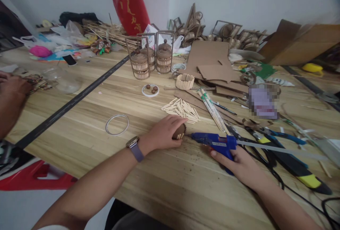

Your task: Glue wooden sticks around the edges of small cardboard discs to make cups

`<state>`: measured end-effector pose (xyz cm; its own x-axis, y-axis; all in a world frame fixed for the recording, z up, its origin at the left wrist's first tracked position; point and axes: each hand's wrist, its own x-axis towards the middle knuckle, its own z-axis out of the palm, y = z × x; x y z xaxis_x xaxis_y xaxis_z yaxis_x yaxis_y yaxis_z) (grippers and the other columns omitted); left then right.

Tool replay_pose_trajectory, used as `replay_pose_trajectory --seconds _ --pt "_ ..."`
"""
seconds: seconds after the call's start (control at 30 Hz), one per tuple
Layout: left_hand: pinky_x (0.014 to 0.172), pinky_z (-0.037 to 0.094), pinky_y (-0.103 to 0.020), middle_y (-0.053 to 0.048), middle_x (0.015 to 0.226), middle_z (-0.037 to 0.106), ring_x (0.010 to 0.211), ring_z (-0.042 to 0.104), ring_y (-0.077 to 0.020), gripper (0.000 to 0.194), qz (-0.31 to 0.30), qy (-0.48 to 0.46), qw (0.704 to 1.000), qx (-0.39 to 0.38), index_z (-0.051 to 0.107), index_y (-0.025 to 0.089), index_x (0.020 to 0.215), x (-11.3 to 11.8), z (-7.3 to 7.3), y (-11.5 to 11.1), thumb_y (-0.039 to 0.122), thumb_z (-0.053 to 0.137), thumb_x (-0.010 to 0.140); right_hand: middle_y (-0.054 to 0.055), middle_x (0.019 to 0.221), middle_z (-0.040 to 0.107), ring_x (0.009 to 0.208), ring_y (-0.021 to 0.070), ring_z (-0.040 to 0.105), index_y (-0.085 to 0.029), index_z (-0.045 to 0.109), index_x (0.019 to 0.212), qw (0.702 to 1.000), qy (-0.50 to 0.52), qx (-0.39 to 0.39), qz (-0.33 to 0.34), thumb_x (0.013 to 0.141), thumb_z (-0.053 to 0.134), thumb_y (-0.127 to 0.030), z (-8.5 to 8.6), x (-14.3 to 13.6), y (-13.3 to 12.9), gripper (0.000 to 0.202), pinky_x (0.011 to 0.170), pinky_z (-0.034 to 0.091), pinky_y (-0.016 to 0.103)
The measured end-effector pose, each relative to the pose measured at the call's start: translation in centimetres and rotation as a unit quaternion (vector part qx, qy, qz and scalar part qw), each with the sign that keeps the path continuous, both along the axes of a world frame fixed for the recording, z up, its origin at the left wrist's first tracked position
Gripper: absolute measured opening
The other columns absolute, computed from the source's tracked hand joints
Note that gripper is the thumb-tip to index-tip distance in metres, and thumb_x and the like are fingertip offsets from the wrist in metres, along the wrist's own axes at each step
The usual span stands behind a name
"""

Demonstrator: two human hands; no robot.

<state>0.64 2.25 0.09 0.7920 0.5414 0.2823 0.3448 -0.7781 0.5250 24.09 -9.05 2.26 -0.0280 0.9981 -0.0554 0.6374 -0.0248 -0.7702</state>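
My left hand (166,131), with a watch on its wrist, is closed around a small round brown cardboard piece (179,131). A few short sticks show at the near edge of that piece; the fingers hide much of it. In my right hand (236,162) is a blue hot glue gun (219,142), its nozzle pointing left, close to the round piece. A clear glue stick (265,145) juts from the gun's back. Just beyond my left hand lies a loose pile of short wooden sticks (182,109). Behind the pile stands a ring of upright sticks (185,81).
Small lidded stick baskets in frames (140,66) stand farther back. Tape rings (117,124) and brown beads (152,88) lie to the left. Pliers (287,137), a black-yellow cutter (297,168) and cables are at right. Another person's hand (16,86) is at far left.
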Motion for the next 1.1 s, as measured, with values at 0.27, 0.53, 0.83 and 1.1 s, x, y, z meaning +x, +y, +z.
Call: replay_pose_trajectory --seconds 0.27,0.53,0.83,1.1 --pt "0.11 0.035 -0.047 -0.012 0.14 0.045 0.133 0.039 -0.0276 0.037 -0.017 0.002 0.999 -0.047 0.059 0.022 0.108 -0.6 0.41 0.34 0.024 0.075 0.075 0.006 0.078 0.072 0.075 0.0246 0.066 -0.022 0.069 0.082 1.0 -0.014 0.001 0.02 0.078 0.058 -0.061 0.11 0.03 0.11 0.041 0.069 0.055 0.035" --pt "0.108 0.035 -0.047 -0.014 0.148 0.034 0.138 0.034 -0.0297 0.026 -0.035 0.002 0.996 -0.081 0.062 0.022 0.098 -0.87 0.7 0.36 0.025 0.075 0.076 0.005 0.081 0.073 0.075 0.0233 0.066 -0.021 0.07 0.082 0.998 -0.026 -0.003 0.048 0.081 0.057 -0.049 0.14 -0.2 0.07 0.031 0.075 0.054 0.035" --pt "0.109 0.034 -0.046 -0.015 0.148 0.034 0.138 0.033 -0.0298 0.02 -0.056 0.001 0.996 -0.075 0.063 0.021 0.096 -0.99 0.69 0.45 0.025 0.073 0.079 0.003 0.081 0.073 0.075 0.0224 0.067 -0.021 0.069 0.081 0.996 -0.057 -0.002 0.063 0.082 0.054 -0.042 -0.04 -0.37 -0.03 0.026 0.071 0.054 0.032" --pt "0.109 0.033 -0.046 -0.013 0.147 0.037 0.136 0.035 -0.03 0.017 -0.061 0.009 0.996 -0.066 0.063 0.021 0.094 -0.92 0.85 0.53 0.026 0.071 0.08 0.003 0.079 0.073 0.075 0.0227 0.067 -0.02 0.071 0.082 0.996 -0.053 0.006 0.07 0.082 0.054 -0.046 -0.36 -0.15 -0.04 0.031 0.07 0.055 0.031"
